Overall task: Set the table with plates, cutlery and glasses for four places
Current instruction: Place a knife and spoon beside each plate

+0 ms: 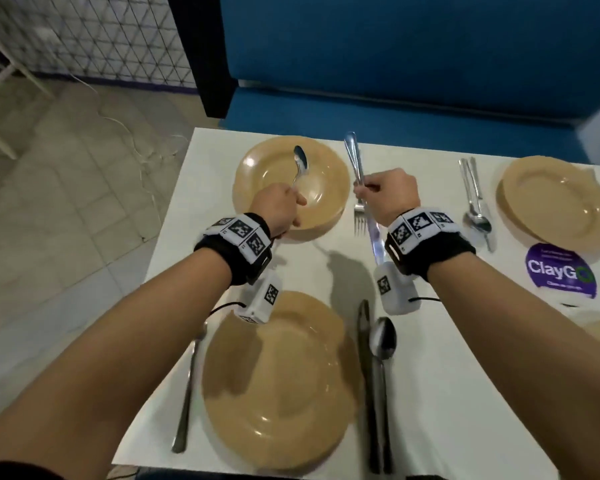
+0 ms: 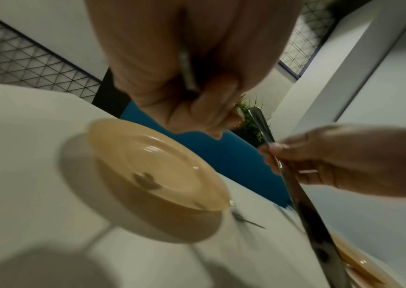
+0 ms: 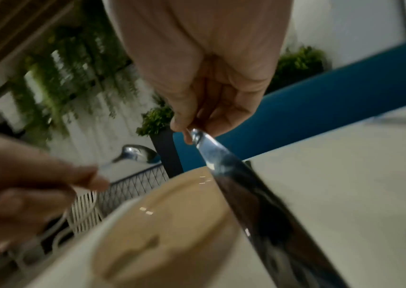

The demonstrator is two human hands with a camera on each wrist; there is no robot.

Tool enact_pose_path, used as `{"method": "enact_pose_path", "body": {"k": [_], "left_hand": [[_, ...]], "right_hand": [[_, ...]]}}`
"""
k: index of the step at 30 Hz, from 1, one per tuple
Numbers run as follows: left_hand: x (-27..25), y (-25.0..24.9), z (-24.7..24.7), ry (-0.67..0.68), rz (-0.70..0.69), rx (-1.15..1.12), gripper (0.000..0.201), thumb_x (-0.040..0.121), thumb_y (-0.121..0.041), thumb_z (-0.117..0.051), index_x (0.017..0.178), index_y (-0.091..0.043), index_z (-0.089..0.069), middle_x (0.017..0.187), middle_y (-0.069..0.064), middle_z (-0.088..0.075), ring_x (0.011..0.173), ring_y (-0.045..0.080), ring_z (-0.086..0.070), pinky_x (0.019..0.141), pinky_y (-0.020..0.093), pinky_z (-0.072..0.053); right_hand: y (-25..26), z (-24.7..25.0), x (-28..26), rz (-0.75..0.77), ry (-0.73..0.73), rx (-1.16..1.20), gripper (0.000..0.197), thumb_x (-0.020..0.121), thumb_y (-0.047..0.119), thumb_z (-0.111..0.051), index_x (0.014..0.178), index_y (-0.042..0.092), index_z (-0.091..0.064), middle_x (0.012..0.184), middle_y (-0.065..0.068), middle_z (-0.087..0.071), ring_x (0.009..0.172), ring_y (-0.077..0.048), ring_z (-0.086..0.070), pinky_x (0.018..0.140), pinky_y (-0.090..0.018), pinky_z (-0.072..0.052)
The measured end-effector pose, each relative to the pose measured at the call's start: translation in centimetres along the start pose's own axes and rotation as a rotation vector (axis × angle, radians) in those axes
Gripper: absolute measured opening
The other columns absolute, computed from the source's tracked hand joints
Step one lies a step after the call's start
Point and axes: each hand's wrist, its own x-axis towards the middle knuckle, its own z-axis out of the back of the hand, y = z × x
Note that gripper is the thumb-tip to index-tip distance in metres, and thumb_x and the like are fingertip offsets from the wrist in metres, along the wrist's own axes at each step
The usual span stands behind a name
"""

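My left hand grips a spoon by its handle, bowl up, above the far tan plate. My right hand pinches a fork and a knife together just right of that plate, handles pointing away, tines and blade toward me. The left wrist view shows the spoon handle inside my curled fingers. In the right wrist view the knife blade runs down from my fingertips. The near plate has a fork on its left, a knife and spoon on its right.
Stacked tan plates sit at the far right of the white table with a cutlery set to their left. A purple ClayGo sticker lies before them. A blue bench runs behind; tiled floor on the left.
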Motion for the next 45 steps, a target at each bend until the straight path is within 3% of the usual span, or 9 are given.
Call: {"method": "enact_pose_path", "body": {"k": [3,7,12,15,19,26,31,36,45], "left_hand": [[1.3,2.5,4.3,-0.103,-0.007,-0.001,0.034,0.098,-0.019,-0.031,0.090,-0.017,-0.064,0.117,0.021,-0.063,0.110,0.044,-0.056,0.089,0.047,-0.049],[3.3,5.7,9.3,-0.218,0.022,-0.061,0.035,0.095,-0.016,-0.030,0.083,-0.021,-0.063,0.120,0.026,-0.060,0.115,0.044,-0.053,0.097,0.051,-0.043],[5.9,10.0,13.3,-0.265,0.020,-0.130,0.033,0.096,-0.021,-0.032,0.093,-0.020,-0.064,0.095,0.034,-0.057,0.077,0.044,-0.056,0.066,0.047,-0.049],[7.0,12.1,14.6,-0.222,0.035,-0.135,0.033,0.098,-0.024,-0.031,0.107,-0.017,-0.063,0.060,0.001,-0.042,0.050,0.014,-0.035,0.046,0.027,-0.026],[7.6,13.5,15.3,-0.166,0.011,-0.109,0.030,0.100,-0.024,-0.033,0.110,-0.022,-0.061,0.074,-0.004,-0.051,0.073,0.016,-0.053,0.051,0.027,-0.031],[8.3,13.9,15.8,-0.141,-0.028,-0.012,0.025,0.100,-0.026,-0.040,0.108,-0.024,-0.064,0.064,-0.007,-0.058,0.058,0.004,-0.049,0.056,0.021,-0.038],[8.4,13.3,16.2,-0.152,-0.066,0.118,0.017,0.098,-0.028,-0.046,0.096,-0.025,-0.063,0.074,-0.010,-0.068,0.064,0.002,-0.056,0.054,0.017,-0.037],[8.5,12.9,16.5,-0.091,-0.220,0.268,0.020,0.095,-0.035,-0.051,0.086,-0.022,-0.064,0.083,-0.007,-0.072,0.072,0.009,-0.059,0.070,0.027,-0.048],[8.8,11.9,17.7,-0.270,-0.190,-0.655,0.021,0.086,-0.016,-0.068,0.106,-0.013,-0.062,0.080,0.001,-0.064,0.070,0.009,-0.063,0.063,0.019,-0.054]], "right_hand": [[6.0,-3.8,1.4,-0.070,0.061,0.197,0.018,0.087,0.023,-0.065,0.099,0.013,-0.074,0.089,-0.007,-0.070,0.082,-0.018,-0.062,0.081,-0.028,-0.051],[12.1,-9.9,3.2,-0.131,0.204,0.260,0.009,0.083,0.014,-0.067,0.090,0.014,-0.073,0.084,-0.004,-0.070,0.085,-0.021,-0.068,0.073,-0.028,-0.055],[17.0,-16.1,4.4,-0.093,0.311,0.105,0.032,0.084,0.013,-0.067,0.115,0.008,-0.064,0.112,-0.007,-0.066,0.102,-0.023,-0.064,0.087,-0.028,-0.051],[18.3,-18.7,5.0,-0.077,0.328,-0.025,0.028,0.084,0.009,-0.063,0.112,0.006,-0.064,0.112,-0.010,-0.067,0.101,-0.027,-0.065,0.086,-0.030,-0.053],[18.9,-19.8,5.2,-0.042,0.324,-0.117,0.030,0.086,0.007,-0.058,0.116,0.005,-0.061,0.115,-0.010,-0.064,0.108,-0.026,-0.061,0.084,-0.027,-0.048],[17.9,-20.1,4.3,-0.002,0.207,-0.152,0.031,0.086,0.017,-0.064,0.114,0.005,-0.058,0.113,-0.014,-0.063,0.104,-0.029,-0.059,0.085,-0.032,-0.046],[19.7,-19.0,4.1,0.505,-0.008,-0.104,0.024,0.081,-0.001,-0.063,0.104,-0.002,-0.067,0.107,-0.020,-0.059,0.103,-0.037,-0.054,0.082,-0.040,-0.047],[21.6,-16.5,4.8,0.704,0.219,-0.690,0.029,0.097,0.008,-0.039,0.112,0.002,-0.063,0.114,-0.012,-0.058,0.118,-0.031,-0.040,0.093,-0.036,-0.038],[20.9,-14.7,6.8,0.222,0.171,-0.250,0.020,0.091,0.027,-0.058,0.104,0.020,-0.073,0.092,-0.004,-0.066,0.087,-0.020,-0.055,0.073,-0.022,-0.040]]}}
